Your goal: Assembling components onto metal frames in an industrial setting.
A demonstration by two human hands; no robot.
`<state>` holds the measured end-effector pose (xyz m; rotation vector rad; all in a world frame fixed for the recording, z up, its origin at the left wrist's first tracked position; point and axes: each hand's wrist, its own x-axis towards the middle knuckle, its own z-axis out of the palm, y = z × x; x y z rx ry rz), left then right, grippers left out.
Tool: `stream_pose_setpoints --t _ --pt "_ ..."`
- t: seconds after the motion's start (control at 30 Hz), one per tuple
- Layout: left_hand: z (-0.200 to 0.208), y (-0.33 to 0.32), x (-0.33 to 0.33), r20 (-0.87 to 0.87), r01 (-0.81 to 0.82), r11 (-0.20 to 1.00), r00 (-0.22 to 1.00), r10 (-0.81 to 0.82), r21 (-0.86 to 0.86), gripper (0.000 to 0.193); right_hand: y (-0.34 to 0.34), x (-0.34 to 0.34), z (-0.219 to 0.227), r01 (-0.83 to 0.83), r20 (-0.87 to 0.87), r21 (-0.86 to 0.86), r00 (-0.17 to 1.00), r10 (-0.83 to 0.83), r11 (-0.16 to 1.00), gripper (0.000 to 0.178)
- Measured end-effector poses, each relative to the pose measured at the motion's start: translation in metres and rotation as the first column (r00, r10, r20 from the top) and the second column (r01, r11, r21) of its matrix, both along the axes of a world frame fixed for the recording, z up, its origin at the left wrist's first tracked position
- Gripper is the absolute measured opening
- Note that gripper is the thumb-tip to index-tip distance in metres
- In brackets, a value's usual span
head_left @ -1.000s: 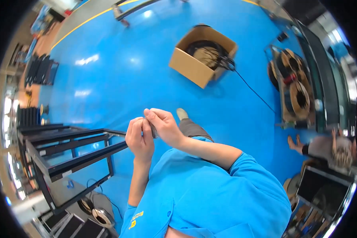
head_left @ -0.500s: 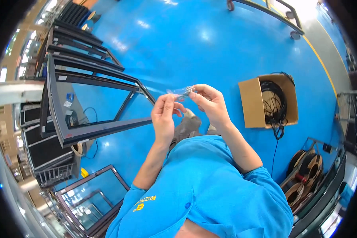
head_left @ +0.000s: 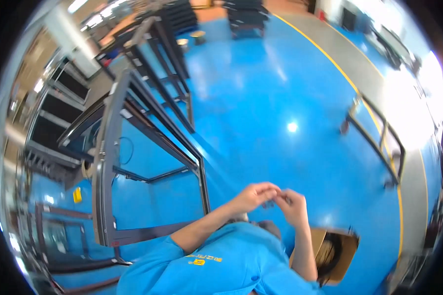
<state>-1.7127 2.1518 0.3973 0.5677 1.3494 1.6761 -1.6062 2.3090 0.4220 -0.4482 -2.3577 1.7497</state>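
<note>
Small thing: a tiny clear bit (head_left: 272, 200) sits between the two hands, up in front of the person's chest. It is too small and blurry to tell what it is.
Where it is: in the air over the blue floor (head_left: 280, 98), low in the middle of the view, just above the blue shirt (head_left: 216, 268).
Left hand (head_left: 254, 195): the fingers are curled and pinch at the small thing. The fingertips meet the other hand's fingertips.
Right hand (head_left: 293, 205): the fingers are bent in and also pinch at the small thing. I cannot tell which hand has the firmer hold.
Arms: both bare arms come up from the shirt and bend in toward each other.
Box: a brown cardboard box (head_left: 335, 250) stands open on the floor, just beside the right arm. Dark coiled cable (head_left: 332, 253) lies inside it.
Big frame: a dark metal frame (head_left: 147, 162) stands to the left of the hands, close to the left arm. It looks like an open rack.
More frames: more dark frames (head_left: 167, 54) stand farther back on the left.
Rail: a low metal rail (head_left: 374, 142) stands on the right, well apart from the hands.
Line: a yellow line (head_left: 339, 69) runs across the floor on the right, with grey floor (head_left: 374, 64) past it.
</note>
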Motion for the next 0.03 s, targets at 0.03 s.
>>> stream_pose_setpoints --t 0.03 --pt "-0.0048 0.0082 -0.015 0.023 0.035 0.999 0.999 -0.035 -0.008 0.027 0.0066 -0.0086 -0.0042 0.04 0.018 -0.05 0.999 -0.039 0.998 0.01"
